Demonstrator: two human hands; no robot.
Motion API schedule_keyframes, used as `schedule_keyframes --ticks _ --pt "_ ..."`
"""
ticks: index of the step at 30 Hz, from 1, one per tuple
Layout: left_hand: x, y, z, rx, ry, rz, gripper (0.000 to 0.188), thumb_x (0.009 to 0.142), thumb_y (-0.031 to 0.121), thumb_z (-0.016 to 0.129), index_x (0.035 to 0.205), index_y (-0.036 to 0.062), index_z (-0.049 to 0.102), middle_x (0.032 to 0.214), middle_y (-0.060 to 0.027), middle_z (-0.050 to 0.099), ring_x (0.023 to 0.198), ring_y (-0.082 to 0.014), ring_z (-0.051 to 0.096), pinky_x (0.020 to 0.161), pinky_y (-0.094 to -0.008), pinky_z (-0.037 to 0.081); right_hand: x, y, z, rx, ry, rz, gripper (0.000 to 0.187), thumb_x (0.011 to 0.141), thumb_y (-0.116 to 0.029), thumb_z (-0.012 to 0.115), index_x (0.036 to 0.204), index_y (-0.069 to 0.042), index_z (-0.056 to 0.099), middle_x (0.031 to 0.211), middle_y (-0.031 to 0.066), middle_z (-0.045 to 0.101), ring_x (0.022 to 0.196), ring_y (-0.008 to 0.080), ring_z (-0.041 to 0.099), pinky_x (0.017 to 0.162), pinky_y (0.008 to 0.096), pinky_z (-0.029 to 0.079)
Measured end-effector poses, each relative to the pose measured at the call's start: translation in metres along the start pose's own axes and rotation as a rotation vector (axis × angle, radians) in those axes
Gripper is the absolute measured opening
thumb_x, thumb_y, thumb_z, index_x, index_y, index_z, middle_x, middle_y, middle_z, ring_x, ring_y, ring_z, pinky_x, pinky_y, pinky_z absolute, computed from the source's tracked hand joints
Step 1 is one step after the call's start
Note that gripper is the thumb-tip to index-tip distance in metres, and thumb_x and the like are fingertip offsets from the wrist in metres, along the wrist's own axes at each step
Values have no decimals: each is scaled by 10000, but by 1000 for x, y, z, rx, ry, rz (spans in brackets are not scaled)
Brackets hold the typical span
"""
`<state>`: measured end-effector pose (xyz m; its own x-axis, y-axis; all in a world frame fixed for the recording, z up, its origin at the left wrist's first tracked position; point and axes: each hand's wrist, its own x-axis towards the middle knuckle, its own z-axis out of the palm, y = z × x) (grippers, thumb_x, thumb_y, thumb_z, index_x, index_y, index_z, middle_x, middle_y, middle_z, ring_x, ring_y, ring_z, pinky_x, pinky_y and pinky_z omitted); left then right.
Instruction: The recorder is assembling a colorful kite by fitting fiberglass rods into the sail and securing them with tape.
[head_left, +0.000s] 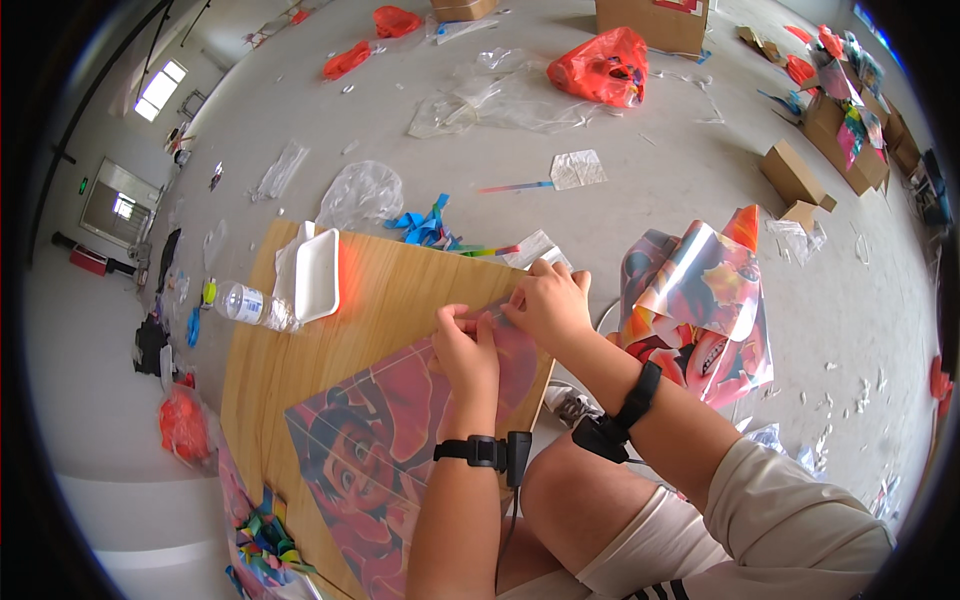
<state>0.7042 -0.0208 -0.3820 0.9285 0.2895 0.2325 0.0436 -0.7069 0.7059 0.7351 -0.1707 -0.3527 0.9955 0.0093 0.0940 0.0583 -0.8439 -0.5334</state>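
Note:
A printed sheet [375, 430] with a red cartoon picture and pale grid lines lies slantwise over the wooden table [260, 350]. At the sheet's far right end, my left hand [467, 350] has its thumb and fingers curled together at the edge. Just beyond it, my right hand [548, 303] bends its fingers down onto the same end, close to the table's corner. Both hands appear to pinch the sheet, though the fingertips are partly hidden. Black bands with small boxes circle both wrists.
On the table's far left are a white tray [318, 272] and a clear plastic bottle [248, 304] lying down. Blue strips [425, 228] lie by the far edge. Glossy printed sheets [700, 300] are piled at the right. A red bag [603, 68] and cardboard boxes [790, 175] sit on the floor.

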Motion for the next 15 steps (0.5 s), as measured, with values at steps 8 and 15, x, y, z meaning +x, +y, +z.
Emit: schedule_keyframes --ticks 8,15 --pt "-7 8 -15 100 -64 -78 264 951 155 701 1179 96 580 1184 -96 653 1086 -300 603 895 -514 406 -7 16 -8 -23 66 -113 327 856 -320 774 1114 -148 670 1046 28 625 1068 238 603 957 472 369" --pt "-27 22 -41 618 -207 519 488 951 98 600 1437 58 571 1390 -107 609 1252 -281 573 1076 -465 398 -50 16 -2 -65 -11 -596 592 940 -308 665 1468 -65 548 1554 83 515 1455 222 465 1148 519 348"
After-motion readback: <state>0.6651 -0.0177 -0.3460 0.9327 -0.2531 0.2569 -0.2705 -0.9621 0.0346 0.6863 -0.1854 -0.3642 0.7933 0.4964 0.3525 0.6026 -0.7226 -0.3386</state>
